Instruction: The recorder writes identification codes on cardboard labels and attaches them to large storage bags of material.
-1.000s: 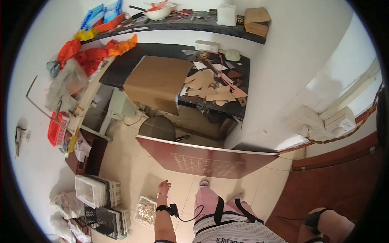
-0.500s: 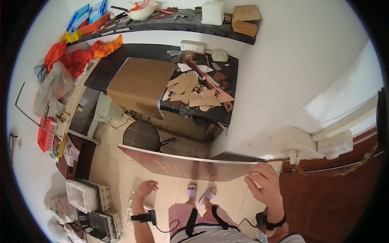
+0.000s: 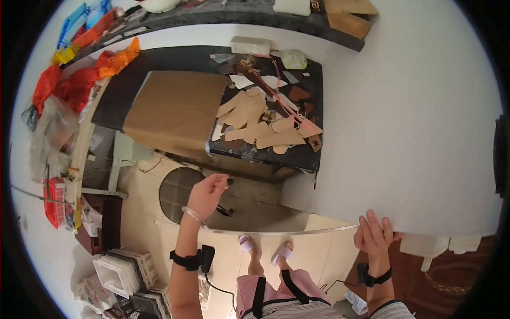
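Note:
A thin board or low door panel (image 3: 276, 233) crosses in front of my feet, seen almost edge-on. At its right end is my right hand (image 3: 373, 234), fingers stretched out against the panel's end and the white wall. I cannot tell whether it grips the edge. My left hand (image 3: 206, 192) is raised beyond the panel, over the round dark stool (image 3: 181, 191). Its fingers are loosely bent and I see nothing in them. Beyond it stands a black worktop (image 3: 239, 148), partly covered by a brown sheet (image 3: 175, 106). Tan leather-like pieces (image 3: 249, 114) lie heaped on its right part.
A long dark shelf (image 3: 223, 33) runs above the worktop. Stacked plastic baskets (image 3: 119, 274) stand at lower left, near a dark red cabinet (image 3: 106, 218). Orange and red bags (image 3: 77, 87) hang at the left. A white wall (image 3: 404, 133) rises on the right.
My left hand has moved up and forward past the panel. The panel now shows its edge instead of its brown face. My right hand has shifted right and its fingers have straightened.

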Demonstrator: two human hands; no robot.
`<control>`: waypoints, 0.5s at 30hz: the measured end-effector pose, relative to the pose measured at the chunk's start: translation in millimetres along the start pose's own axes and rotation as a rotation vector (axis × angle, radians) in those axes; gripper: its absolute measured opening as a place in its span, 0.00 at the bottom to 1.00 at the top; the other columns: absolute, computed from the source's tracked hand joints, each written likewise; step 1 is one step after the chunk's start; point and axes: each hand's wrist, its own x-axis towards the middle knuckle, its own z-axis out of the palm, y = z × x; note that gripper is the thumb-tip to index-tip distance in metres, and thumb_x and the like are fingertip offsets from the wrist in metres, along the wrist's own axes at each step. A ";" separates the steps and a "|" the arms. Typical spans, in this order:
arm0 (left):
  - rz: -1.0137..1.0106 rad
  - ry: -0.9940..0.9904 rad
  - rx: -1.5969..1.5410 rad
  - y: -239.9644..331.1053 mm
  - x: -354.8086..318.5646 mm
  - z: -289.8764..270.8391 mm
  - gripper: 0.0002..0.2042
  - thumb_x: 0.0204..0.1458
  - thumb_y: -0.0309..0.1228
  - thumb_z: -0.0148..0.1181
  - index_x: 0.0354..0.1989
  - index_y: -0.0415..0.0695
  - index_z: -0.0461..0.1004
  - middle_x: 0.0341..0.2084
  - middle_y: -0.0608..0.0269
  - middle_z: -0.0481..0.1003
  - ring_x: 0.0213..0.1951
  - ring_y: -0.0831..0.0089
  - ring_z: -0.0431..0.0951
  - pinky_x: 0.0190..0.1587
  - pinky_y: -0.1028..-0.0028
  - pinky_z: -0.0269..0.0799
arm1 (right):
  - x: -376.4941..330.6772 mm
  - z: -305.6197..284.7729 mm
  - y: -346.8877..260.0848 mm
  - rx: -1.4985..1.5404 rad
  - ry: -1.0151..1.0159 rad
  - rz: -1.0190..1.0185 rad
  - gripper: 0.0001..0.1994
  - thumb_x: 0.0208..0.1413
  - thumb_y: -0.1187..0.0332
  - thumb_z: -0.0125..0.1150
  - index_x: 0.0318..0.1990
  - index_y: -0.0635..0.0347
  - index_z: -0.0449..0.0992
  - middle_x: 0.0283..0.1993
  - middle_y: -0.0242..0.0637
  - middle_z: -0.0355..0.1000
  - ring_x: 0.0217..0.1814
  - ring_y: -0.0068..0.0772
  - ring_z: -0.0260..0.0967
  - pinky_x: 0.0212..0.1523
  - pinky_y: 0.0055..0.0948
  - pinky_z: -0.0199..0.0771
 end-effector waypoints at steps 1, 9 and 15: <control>-0.009 -0.021 -0.003 -2.1 17.9 8.1 0.13 0.58 0.33 0.49 0.46 0.38 0.71 0.33 0.57 0.77 0.39 0.73 0.76 0.41 0.76 0.71 | 15.1 2.0 -0.5 -0.103 -0.127 -0.207 0.07 0.51 0.67 0.49 0.36 0.53 0.72 0.47 0.30 0.69 0.58 0.33 0.63 0.57 0.42 0.62; 0.294 0.074 0.449 -29.2 137.1 81.1 0.11 0.49 0.29 0.56 0.40 0.39 0.72 0.39 0.51 0.70 0.39 0.55 0.72 0.42 0.63 0.69 | 9.1 -2.2 -20.9 -0.175 -0.351 0.022 0.09 0.49 0.65 0.47 0.31 0.57 0.74 0.39 0.35 0.74 0.48 0.31 0.68 0.45 0.29 0.71; 0.397 0.133 0.573 -34.2 204.8 127.3 0.14 0.47 0.27 0.57 0.43 0.39 0.70 0.41 0.51 0.69 0.43 0.52 0.70 0.44 0.60 0.67 | 7.6 10.5 -10.0 -0.287 -0.215 -0.057 0.14 0.56 0.62 0.40 0.33 0.57 0.74 0.35 0.33 0.75 0.48 0.40 0.61 0.44 0.26 0.67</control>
